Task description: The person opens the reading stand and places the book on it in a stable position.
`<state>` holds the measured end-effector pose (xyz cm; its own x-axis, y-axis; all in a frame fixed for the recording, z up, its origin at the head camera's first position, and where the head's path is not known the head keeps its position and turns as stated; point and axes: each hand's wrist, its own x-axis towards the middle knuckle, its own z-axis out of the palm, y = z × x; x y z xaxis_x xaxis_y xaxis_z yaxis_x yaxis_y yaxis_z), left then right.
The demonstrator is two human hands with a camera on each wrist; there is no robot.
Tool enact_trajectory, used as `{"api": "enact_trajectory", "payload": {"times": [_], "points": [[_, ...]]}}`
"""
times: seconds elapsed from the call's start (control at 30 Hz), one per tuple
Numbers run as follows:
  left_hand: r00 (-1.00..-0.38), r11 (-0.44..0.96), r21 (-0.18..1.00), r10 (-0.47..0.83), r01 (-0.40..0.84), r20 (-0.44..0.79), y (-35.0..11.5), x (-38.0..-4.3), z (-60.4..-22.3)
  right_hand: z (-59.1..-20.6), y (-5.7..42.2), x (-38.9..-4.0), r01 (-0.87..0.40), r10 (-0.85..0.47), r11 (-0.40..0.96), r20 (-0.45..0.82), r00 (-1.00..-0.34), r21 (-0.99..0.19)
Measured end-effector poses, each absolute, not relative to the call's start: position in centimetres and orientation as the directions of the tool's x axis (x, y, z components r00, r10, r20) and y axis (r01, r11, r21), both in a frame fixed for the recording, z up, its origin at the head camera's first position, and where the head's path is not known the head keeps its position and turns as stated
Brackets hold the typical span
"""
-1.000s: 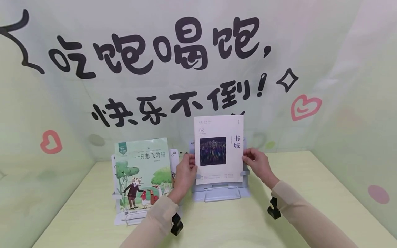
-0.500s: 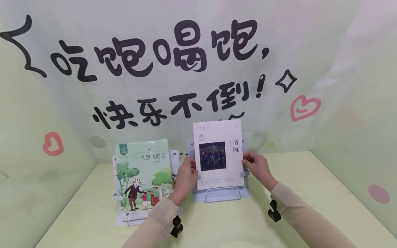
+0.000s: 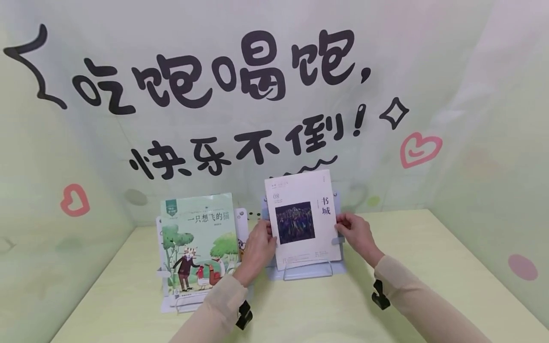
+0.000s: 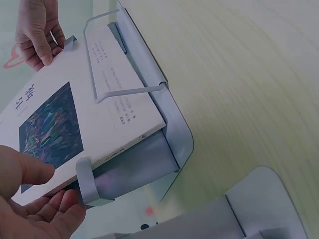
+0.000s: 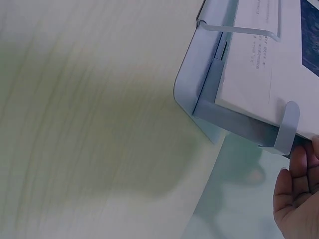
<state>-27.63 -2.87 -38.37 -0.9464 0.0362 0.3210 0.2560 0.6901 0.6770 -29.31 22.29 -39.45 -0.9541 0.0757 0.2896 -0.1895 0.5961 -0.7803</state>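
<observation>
In the head view a white book [image 3: 302, 219] with a dark square picture on its cover stands slightly tilted, top leaning left, against a pale blue metal book stand [image 3: 340, 268]. My left hand [image 3: 258, 245] pinches its left edge, thumb in front and fingers behind, as the left wrist view shows. At the opposite edge my right hand [image 3: 357, 233] holds the book between thumb and fingers. The stand's wire loop [image 4: 128, 92] crosses the lower cover. Side clips reach over both edges, the left clip [image 4: 87, 181] beside my left fingers and the right clip [image 5: 288, 127] beside my right.
A green picture book [image 3: 201, 247] rests on a white stand [image 3: 242, 226] to the left, partly behind my left forearm. Pale wood tabletop [image 3: 317, 309] lies in front. A printed curtain [image 3: 240, 114] closes off the back and sides.
Both hands have lowered the white book down the stand, its bottom edge now behind the wire loop. It has gone from nearly upright to tilted left. The view has shifted slightly.
</observation>
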Motion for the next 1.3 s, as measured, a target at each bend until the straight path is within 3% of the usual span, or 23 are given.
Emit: {"api": "enact_trajectory", "payload": {"times": [0.53,0.87,1.3], "points": [[-0.938,0.709,0.645,0.069,0.286,0.34,-2.6,-27.2,-38.6,-39.8,22.3,-28.9,-0.157,0.094,0.629,0.275,-0.957,-0.762],[-0.94,0.764,0.563,0.168,0.314,0.297,-2.6,-26.4,-38.9,-40.4,22.1,-28.6,-0.149,0.081,0.682,0.276,-0.958,-0.716],[-0.94,0.773,0.546,0.194,0.323,0.282,-2.5,-26.2,-38.8,-40.0,21.8,-28.9,-0.148,0.114,0.726,0.33,-0.937,-0.671]]}}
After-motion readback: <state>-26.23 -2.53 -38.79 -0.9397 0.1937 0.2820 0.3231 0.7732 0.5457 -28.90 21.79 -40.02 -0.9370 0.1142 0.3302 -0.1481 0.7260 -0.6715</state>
